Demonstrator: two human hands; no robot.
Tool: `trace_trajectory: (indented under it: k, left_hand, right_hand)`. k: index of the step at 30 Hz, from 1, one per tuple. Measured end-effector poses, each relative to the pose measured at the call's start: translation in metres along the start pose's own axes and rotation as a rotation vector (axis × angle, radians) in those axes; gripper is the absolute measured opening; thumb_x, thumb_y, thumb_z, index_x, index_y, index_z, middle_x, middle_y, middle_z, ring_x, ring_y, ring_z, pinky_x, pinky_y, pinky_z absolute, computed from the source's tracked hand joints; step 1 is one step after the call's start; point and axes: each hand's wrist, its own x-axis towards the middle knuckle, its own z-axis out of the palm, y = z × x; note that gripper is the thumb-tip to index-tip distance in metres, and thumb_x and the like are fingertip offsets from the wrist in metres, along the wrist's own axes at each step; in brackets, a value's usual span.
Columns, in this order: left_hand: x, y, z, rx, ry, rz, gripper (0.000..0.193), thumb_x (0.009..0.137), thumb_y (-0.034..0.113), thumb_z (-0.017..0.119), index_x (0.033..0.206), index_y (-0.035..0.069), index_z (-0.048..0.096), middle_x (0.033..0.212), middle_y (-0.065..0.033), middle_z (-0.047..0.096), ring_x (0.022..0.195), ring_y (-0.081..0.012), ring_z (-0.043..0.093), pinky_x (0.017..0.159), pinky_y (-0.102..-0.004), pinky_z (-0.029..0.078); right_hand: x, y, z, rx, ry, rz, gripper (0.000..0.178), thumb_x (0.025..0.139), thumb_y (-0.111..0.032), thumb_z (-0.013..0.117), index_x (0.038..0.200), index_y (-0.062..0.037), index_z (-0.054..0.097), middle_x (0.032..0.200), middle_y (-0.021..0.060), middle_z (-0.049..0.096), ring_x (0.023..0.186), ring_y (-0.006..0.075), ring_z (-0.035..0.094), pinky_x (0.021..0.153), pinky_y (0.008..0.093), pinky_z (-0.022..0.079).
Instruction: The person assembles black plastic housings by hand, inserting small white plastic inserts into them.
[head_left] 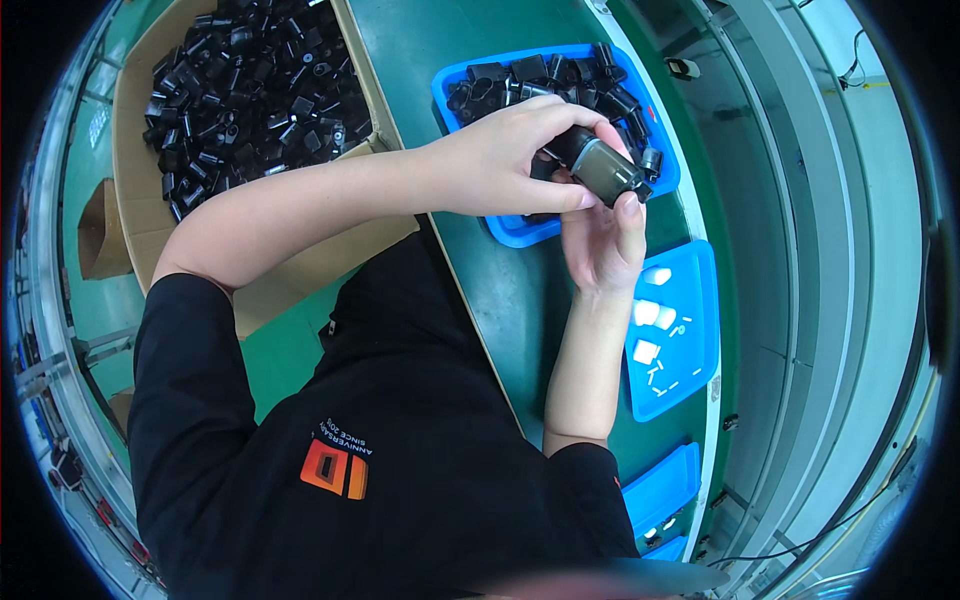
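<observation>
Over the near edge of a blue tray, both hands meet around a black cylindrical part [603, 170] with a smoky see-through bowl and a small nozzle at its end. My left hand [515, 150] wraps its upper, black end, fingers over the top and thumb below. From underneath, my right hand [603, 243] grips it, thumb beside the nozzle; its other fingers are partly hidden. The part is tilted, nozzle toward the lower right. Behind it, the blue tray [518, 236] holds several black plastic parts [530, 68].
A large cardboard box [140, 205] full of small black parts [255, 95] stands left of the green table [490, 300]. A second blue tray [690, 375] with white cylinders and small white pieces lies to the right. Another blue tray [665, 487] is nearer me, beside the table's pale curved edge.
</observation>
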Motion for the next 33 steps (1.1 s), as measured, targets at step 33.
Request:
trace_trajectory:
  k: [33]
  left_hand:
    - [0.005, -0.006, -0.005, -0.127, 0.095, 0.036, 0.025, 0.096, 0.018, 0.062, 0.112, 0.001, 0.055, 0.107, -0.0057, 0.054, 0.09, -0.0098, 0.052, 0.08, -0.0253, 0.045]
  right_hand:
    - [0.0, -0.027, -0.007, 0.108, 0.077, -0.032, 0.051, 0.087, -0.018, 0.05, 0.128, 0.0133, 0.048, 0.107, 0.0252, 0.065, 0.083, 0.031, 0.07, 0.079, 0.039, 0.059]
